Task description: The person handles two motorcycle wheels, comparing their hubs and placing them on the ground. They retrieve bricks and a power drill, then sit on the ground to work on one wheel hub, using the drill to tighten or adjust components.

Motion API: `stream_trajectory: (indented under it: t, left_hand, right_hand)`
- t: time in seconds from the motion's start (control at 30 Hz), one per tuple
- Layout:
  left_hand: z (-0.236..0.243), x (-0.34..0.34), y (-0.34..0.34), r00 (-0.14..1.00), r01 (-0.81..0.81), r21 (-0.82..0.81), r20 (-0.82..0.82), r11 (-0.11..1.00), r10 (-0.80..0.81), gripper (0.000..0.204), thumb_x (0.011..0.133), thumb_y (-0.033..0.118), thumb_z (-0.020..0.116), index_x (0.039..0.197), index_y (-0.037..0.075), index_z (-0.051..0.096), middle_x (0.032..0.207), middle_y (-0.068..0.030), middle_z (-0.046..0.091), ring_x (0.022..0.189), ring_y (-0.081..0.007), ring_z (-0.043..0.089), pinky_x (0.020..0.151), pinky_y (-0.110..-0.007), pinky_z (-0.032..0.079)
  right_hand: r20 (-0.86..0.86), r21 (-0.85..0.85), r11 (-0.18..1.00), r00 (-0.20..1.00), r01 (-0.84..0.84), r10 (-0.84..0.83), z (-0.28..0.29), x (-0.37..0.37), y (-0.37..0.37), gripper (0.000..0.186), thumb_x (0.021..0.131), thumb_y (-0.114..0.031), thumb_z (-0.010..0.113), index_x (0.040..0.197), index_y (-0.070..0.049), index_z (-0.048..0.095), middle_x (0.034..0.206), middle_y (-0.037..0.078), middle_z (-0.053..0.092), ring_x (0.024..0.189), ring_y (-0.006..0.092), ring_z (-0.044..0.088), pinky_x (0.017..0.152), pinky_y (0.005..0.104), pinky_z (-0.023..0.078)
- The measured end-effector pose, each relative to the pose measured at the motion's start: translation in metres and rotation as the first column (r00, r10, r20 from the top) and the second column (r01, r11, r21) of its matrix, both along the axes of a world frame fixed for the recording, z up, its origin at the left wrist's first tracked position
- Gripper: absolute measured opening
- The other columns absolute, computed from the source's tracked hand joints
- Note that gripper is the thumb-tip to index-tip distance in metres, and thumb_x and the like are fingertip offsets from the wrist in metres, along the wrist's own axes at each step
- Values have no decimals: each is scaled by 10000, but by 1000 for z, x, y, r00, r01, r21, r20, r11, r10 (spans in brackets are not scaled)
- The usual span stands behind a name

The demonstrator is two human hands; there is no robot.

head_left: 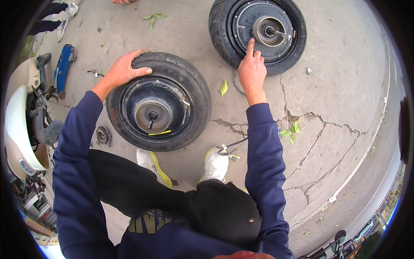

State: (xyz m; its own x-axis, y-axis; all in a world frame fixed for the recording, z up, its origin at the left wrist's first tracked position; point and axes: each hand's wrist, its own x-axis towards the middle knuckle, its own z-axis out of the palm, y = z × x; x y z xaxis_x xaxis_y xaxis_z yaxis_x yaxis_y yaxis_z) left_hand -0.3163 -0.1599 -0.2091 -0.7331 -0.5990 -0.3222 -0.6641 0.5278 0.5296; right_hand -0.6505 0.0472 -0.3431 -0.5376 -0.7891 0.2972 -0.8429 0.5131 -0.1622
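Two scooter wheels with hub motors are in view. The nearer wheel (pixel 201 97), with a worn black tyre, has its hub face turned up; a short axle and a yellow strip show in its hub. My left hand (pixel 125 69) is closed over this tyre's upper left edge, thumb on the sidewall. The other wheel (pixel 220 36) is at the far right, its hub showing a longer axle. My right hand (pixel 252 71) holds nothing; its index finger points at the motor cover near the hub ring, and the other fingers are curled. Whether the fingertip touches is hard to tell.
A scooter with a cream body panel (pixel 19 134) stands at the left, beside a blue floor jack (pixel 64 64). A round metal part (pixel 103 135) lies by the near wheel. A cable (pixel 233 146) ends near my right shoe. Cracks run through the concrete (pixel 340 86).
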Motion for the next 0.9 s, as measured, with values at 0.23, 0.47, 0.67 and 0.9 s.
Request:
stream_trajectory:
  t: [0.23,0.47,0.67,0.9]
  left_hand:
    - [-1,-46,-6,995,-48,56,92,997,43,734,821,450,811,1387,27,610,1271,-175,693,1185,-286,662,1049,-385,479]
    - [-18,-65,-27,985,-7,69,170,998,-5,757,791,530,809,1356,55,639,1226,-181,720,1153,-321,680,1016,-404,501]
    - [-31,-72,-40,985,20,99,170,995,-36,742,787,527,810,1346,68,647,1215,-179,723,1138,-319,684,1006,-404,504]
    - [-29,-70,-41,988,-4,108,157,994,-13,726,789,515,805,1320,43,658,1189,-180,729,1112,-324,689,987,-400,510]
  right_hand:
    - [93,-31,1000,996,3,0,1,-1,0,802,845,-79,658,1589,-83,358,1019,134,610,914,319,674,701,396,593]
    - [453,-370,895,890,248,-60,24,-19,10,491,914,-203,745,1345,-8,616,957,127,698,797,224,699,760,351,558]
    - [471,-443,865,882,236,1,37,-102,-14,412,819,-285,847,1142,-57,731,981,113,772,910,240,749,829,349,566]
    - [342,-512,809,932,290,-119,34,-85,-35,285,782,-329,851,957,-116,776,893,83,775,831,250,755,764,364,572]
